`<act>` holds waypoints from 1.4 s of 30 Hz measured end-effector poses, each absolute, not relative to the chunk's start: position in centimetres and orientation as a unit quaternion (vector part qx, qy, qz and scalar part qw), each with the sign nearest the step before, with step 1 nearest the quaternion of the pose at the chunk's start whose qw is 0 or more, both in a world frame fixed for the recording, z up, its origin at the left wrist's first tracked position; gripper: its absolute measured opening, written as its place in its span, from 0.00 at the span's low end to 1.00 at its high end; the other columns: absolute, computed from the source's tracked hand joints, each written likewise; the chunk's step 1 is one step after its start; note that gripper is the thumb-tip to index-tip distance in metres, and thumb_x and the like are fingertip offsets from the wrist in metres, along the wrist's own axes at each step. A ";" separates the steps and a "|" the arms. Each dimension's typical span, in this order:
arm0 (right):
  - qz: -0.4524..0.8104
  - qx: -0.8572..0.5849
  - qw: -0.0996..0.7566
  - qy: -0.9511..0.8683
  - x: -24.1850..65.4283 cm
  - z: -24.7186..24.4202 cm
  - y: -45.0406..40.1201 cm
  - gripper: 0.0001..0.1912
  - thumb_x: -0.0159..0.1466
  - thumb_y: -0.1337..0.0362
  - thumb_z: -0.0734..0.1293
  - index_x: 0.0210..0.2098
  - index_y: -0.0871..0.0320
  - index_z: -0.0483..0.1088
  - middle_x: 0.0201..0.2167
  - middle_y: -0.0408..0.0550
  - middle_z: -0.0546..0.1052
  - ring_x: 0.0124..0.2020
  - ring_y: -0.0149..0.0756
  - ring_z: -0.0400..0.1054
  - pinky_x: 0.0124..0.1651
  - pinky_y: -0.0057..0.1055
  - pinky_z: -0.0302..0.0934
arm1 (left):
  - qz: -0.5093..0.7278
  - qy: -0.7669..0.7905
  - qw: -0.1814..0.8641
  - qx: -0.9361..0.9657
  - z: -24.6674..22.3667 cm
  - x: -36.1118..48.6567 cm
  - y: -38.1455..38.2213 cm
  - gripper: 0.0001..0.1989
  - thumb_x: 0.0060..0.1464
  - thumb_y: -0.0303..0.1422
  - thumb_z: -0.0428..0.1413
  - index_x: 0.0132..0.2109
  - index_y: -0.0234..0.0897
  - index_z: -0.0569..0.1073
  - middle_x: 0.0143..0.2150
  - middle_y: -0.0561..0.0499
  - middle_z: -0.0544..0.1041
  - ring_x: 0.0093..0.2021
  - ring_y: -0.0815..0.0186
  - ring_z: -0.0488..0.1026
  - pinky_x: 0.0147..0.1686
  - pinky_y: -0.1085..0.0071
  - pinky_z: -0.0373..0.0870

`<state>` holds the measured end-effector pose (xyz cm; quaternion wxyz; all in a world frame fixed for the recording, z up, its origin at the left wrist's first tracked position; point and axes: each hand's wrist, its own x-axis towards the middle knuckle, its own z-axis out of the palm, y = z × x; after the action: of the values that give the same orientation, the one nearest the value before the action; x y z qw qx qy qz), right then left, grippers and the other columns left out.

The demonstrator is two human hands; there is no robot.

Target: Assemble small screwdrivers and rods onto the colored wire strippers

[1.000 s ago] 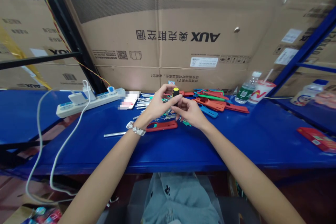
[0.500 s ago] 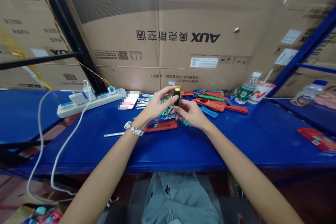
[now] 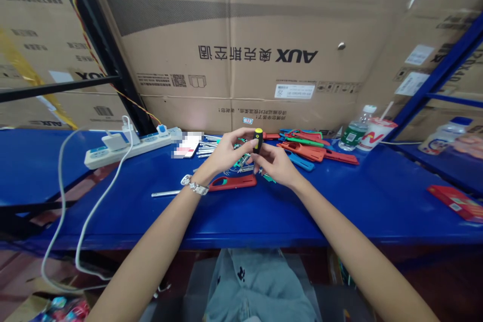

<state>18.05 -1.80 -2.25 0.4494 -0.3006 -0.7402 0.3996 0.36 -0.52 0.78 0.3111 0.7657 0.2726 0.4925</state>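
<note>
A screwdriver (image 3: 258, 140) with a black and yellow handle stands nearly upright above the table, its shaft pointing down. My left hand (image 3: 234, 151) is closed on the handle, thumb pressed against its side. Just below, the fingers of my right hand (image 3: 277, 163) close in around the lower handle and shaft; whether they also pinch a small part is hidden. Under the hands lies a long red plastic casing (image 3: 237, 181) with an oval hole. A thin metal tube (image 3: 166, 193) lies to its left. Small green and metal parts (image 3: 245, 161) are partly covered by my hands.
Several metal tubes (image 3: 207, 148) and a white phone-like object (image 3: 188, 145) lie behind my left hand. Red, green and blue casings (image 3: 305, 150) are piled at right. Beyond stand a water bottle (image 3: 354, 131) and a cup (image 3: 373, 133). A power strip (image 3: 132, 148) sits left; a red packet (image 3: 455, 202) lies far right.
The screwdriver handle has tilted slightly, its top leaning a little to the right. Both hands keep nearly the same place; the whole view has shifted slightly.
</note>
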 end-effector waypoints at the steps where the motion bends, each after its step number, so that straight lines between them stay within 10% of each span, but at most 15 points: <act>1: 0.398 -0.301 0.448 -0.741 18.1 -2.2 -1.9 0.17 0.64 0.47 0.69 0.39 0.55 0.69 0.32 0.46 0.78 0.24 0.34 0.72 0.27 0.32 0.65 | 0.486 0.272 0.315 0.769 0.8 0.3 -0.5 0.13 0.60 0.41 0.60 0.45 0.37 0.76 0.42 0.45 0.80 0.43 0.61 0.76 0.42 0.64 0.73; 7: 0.396 -0.357 0.500 -0.682 17.5 -2.9 -1.7 0.22 0.56 0.48 0.77 0.32 0.53 0.63 0.21 0.38 0.71 0.20 0.34 0.69 0.23 0.31 0.62 | 0.561 0.308 0.252 0.726 0.4 0.9 -0.2 0.17 0.48 0.39 0.69 0.39 0.39 0.70 0.38 0.49 0.76 0.39 0.65 0.73 0.41 0.66 0.72; 23: 0.400 -0.345 0.479 -0.702 18.0 -2.5 -1.9 0.21 0.60 0.43 0.71 0.35 0.55 0.69 0.29 0.45 0.77 0.23 0.34 0.72 0.22 0.30 0.65 | 0.572 0.317 0.254 0.713 0.3 0.2 0.0 0.11 0.62 0.41 0.58 0.39 0.38 0.70 0.37 0.50 0.75 0.37 0.67 0.72 0.39 0.68 0.69; 29: 0.358 -0.406 0.516 -0.664 20.2 -1.9 -1.7 0.23 0.60 0.40 0.68 0.33 0.54 0.65 0.28 0.48 0.79 0.21 0.36 0.70 0.22 0.32 0.62 | 0.341 0.318 0.199 0.862 -1.6 -1.9 -1.7 0.06 0.62 0.36 0.59 0.40 0.39 0.76 0.40 0.49 0.79 0.41 0.62 0.74 0.45 0.64 0.69; 42: 0.057 -0.699 0.189 -0.688 23.3 -3.9 -2.4 0.15 0.63 0.53 0.65 0.25 0.55 0.69 0.28 0.50 0.78 0.35 0.45 0.73 0.33 0.33 0.56 | 0.266 0.308 0.173 0.897 -3.8 -1.0 -0.9 0.10 0.62 0.37 0.57 0.36 0.38 0.80 0.35 0.49 0.77 0.33 0.65 0.75 0.36 0.67 0.69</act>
<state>23.28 -2.39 -3.94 0.1886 -0.6986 -0.6879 0.0573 -1.04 -0.90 -3.79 0.1726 0.8970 0.3081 0.2659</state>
